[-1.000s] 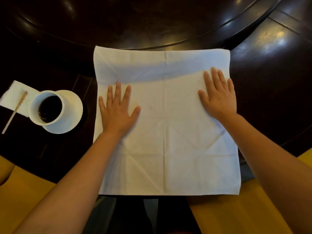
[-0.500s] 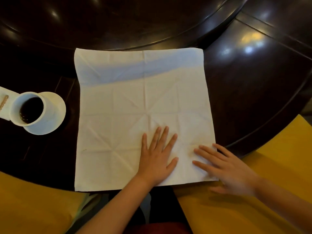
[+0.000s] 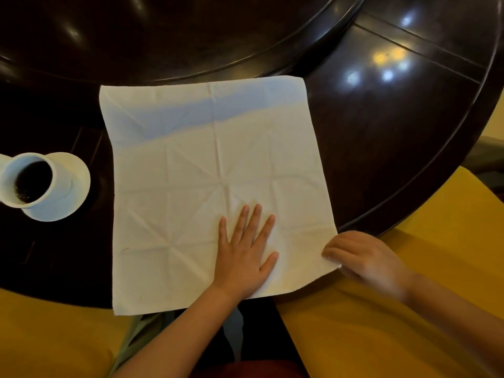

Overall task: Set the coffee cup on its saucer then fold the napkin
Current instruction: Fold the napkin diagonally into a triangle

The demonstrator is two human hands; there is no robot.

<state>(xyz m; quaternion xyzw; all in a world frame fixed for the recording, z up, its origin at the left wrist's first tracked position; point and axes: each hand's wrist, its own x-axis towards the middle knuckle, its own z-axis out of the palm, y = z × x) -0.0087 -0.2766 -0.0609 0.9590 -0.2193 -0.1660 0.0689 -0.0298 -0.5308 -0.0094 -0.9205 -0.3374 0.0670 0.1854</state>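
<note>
Left hand (image 3: pixel 246 255) flat, right hand (image 3: pixel 365 259) curled

White napkin (image 3: pixel 218 170), creased in a star of fold lines, bluish shade band along far edge. White cup (image 3: pixel 27 181) holding black coffee, on white saucer (image 3: pixel 72 186). Worktop (image 3: pixel 381 118) glossy dark brown, pale light spots. Mustard-yellow seats (image 3: pixel 409 309) at near edge.

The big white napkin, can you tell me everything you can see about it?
The big white square cloth napkin lies spread open and flat on the dark glossy wooden table, with its near edge hanging just over the table's rim. Creases cross it, straight and diagonal, meeting near the middle. A bluish shadow band runs across its far part. The left hand presses flat on its near part, while the right hand grips its near right corner. It is not folded yet.
</note>
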